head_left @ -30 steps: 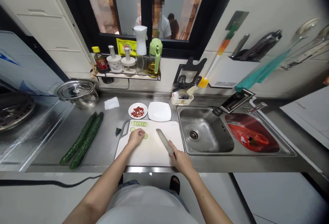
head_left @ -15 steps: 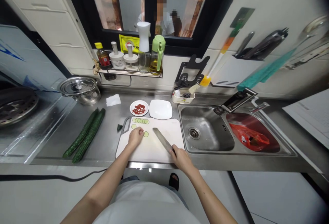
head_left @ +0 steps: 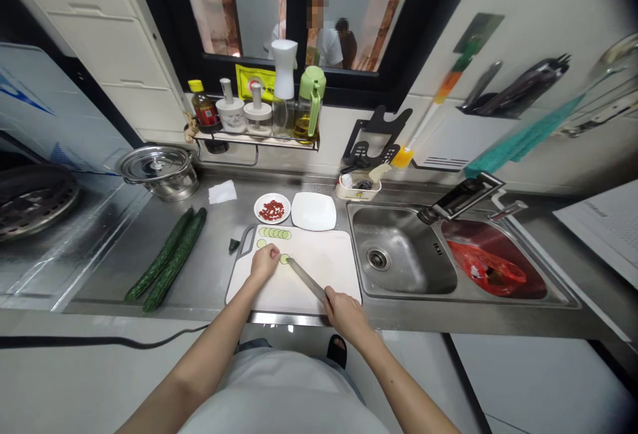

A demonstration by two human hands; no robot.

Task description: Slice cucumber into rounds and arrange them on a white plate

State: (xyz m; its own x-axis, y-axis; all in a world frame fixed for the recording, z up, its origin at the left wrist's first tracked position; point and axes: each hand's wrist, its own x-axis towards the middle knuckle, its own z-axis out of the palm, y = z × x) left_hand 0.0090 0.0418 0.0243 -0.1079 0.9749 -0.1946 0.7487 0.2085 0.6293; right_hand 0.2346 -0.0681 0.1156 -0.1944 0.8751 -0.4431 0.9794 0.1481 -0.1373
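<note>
Knife (head_left: 305, 278), one: above the board (head_left: 329, 258), tip at a loose slice (head_left: 284, 258); the fingers of your right hand (head_left: 345, 313) are clamped round its handle. Your left hand (head_left: 264, 263): just beside that slice, fingers curled; whether they grip anything, I cannot tell. Row of slices (head_left: 274, 233), overlapping: at the board's far left. Beyond the board: dish (head_left: 257, 211) of red bits, white plate (head_left: 314, 211). On the table (head_left: 212, 254), to your left: two cucumbers (head_left: 175, 262). To your right: sink (head_left: 409, 254).
</note>
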